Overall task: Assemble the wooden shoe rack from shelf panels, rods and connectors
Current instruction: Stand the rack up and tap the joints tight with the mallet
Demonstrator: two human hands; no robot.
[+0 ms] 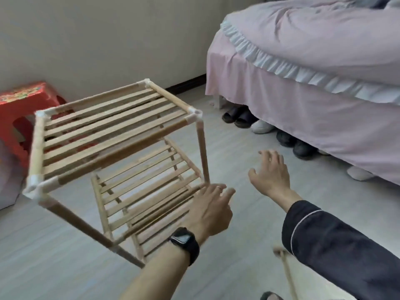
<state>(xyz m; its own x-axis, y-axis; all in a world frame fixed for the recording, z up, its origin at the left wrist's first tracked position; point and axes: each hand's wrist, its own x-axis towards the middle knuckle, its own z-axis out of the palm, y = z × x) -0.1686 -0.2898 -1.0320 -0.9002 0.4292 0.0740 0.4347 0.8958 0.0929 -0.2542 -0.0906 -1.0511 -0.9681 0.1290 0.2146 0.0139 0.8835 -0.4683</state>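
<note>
Black smartwatch on left wrist, thin ring, dark right sleeve with pale piping

Left hand, right hand: fingers spread, empty.

Upright slatted 2-shelf wooden rack

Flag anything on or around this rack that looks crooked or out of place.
The shoe rack looks skewed: its top shelf sits offset left of the lower ones, uprights slanting, though the wide lens may exaggerate this. A loose rod lies on the floor, apart from it.
</note>
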